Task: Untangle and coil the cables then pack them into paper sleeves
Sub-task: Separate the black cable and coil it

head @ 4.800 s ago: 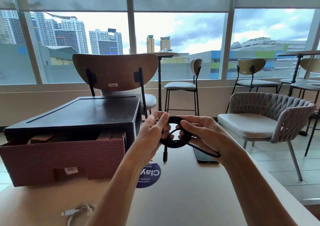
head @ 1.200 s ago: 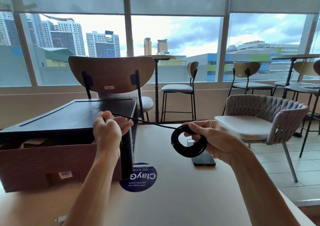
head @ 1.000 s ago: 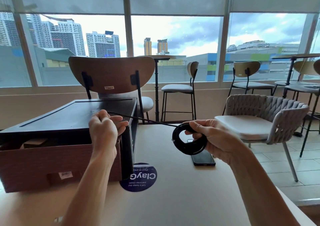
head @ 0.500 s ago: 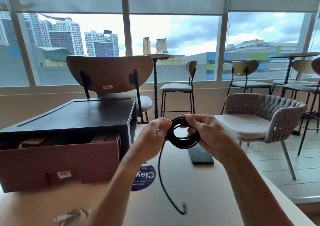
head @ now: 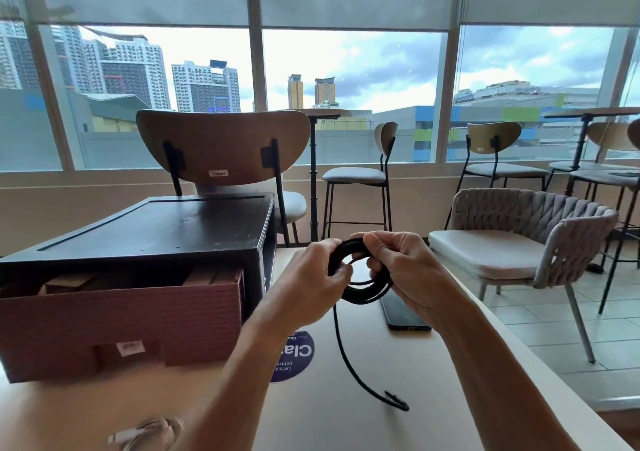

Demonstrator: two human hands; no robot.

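As the coil stands: black round-corded cable (head: 362, 293), wound in several loops, is held in the air between both sets of fingers, above the pale wooden table (head: 363, 430).
Left hand (head: 310, 289): fingers (head: 341, 270) are curled and pinch the left arc of the loops.
Right hand (head: 407, 274): fingers (head: 379, 244) are curled over the top arc and clamp the turns together.
Loose tail: drops from just under the left fingers; plug end (head: 398, 404) lies on the table, well below both hands.
Step in hand: judged to be winding in the last length.
Method advised: hold the right-hand clamp firm; feed the tail through the left fingers without twist; lay each turn flush against the others.
Risk: lower loops beneath the right fingers look slack and may spring apart.
Sleeves: cannot confirm any; reddish cardboard box (head: 121, 326) sits left of the left fingers.
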